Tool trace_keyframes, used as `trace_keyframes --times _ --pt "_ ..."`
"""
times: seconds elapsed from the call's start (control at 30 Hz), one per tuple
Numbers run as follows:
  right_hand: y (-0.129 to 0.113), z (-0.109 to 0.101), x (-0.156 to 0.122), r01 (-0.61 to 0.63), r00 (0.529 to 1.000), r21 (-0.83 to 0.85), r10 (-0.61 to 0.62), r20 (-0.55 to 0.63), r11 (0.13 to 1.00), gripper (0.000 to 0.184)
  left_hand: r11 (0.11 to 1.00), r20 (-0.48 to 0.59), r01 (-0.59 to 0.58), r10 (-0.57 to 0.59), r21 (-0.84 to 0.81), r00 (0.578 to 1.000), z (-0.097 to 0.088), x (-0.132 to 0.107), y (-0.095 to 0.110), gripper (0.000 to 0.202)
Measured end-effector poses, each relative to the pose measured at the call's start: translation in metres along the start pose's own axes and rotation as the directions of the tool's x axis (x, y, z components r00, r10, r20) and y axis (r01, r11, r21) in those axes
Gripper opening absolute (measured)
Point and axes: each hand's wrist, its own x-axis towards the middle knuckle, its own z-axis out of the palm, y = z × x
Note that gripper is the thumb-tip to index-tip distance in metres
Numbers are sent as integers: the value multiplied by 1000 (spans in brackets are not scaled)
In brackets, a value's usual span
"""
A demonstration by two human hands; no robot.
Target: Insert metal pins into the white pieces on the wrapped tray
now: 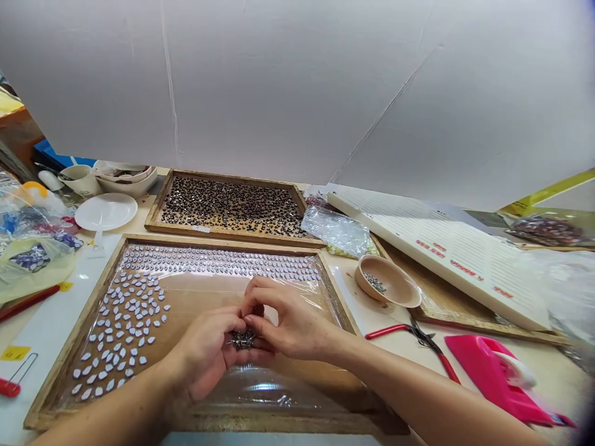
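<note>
My left hand (207, 353) is cupped palm-up over the near wooden tray (69, 353), holding a small heap of tiny dark metal pieces (242, 339). My right hand (286, 319) reaches into that heap, its thumb and fingers pinched together on the pieces. The tray is lined with clear plastic film (260, 387) and carries several small white oval pieces (125, 322), in neat rows along the far side and scattered on the left.
A second wooden tray (160, 204) full of dark pieces lies behind. To the right are a tan bowl (400, 291) with small parts, red-handled pliers (418, 337), a pink tape dispenser (493, 371), a white board (460, 254). Left: white plate (106, 212), cup (82, 179), bags.
</note>
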Motion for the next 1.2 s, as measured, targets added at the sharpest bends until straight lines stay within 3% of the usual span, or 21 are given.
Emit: trace_keyframes --times 0.13,0.27,0.47,1.03,1.2 --pt "22 -23 2 9 992 -10 -10 -128 1000 10 996 -37 79 -77 40 996 2 0 2 18" --pt "69 -51 7 -166 954 -222 99 -283 961 9 992 -87 104 -98 73 991 1 1 0 15" --pt "111 -53 12 -220 956 -505 81 -281 835 11 992 -95 90 -81 88 992 -1 2 -3 12" --pt "122 -45 15 -173 967 -559 31 -254 811 15 991 -84 86 -77 104 993 -3 3 -5 19" --pt "104 -53 9 -168 958 -490 24 -286 856 15 988 -92 100 -89 117 992 -2 2 -4 28"
